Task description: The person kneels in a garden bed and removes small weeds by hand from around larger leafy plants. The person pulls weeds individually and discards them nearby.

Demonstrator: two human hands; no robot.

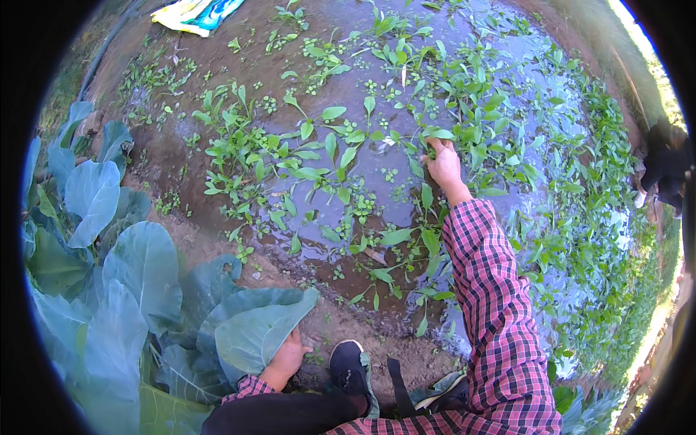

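Observation:
My right hand (445, 163) reaches into a flooded bed, its fingers bent around a small leafy green plant (437, 134). Part of the grip is hidden by the leaves. Low in the view, my left hand (287, 356) is close to the soil, beside a broad blue-green leaf (261, 331). That leaf covers most of its fingers, so whether they hold anything is not visible; the thumb sticks out to the right. Young leafy plants (331, 157) and smaller seedlings stand in the shallow muddy water (359, 117) around my right hand.
Large brassica-like plants (144, 266) crowd the left side. My dark shoe (348, 367) stands on the bare soil bank (321, 321). A yellow, white and blue sack (201, 13) lies at the top left near a dark hose (103, 49). Denser greens (587, 217) fill the right; a dark figure (666, 163) appears beyond.

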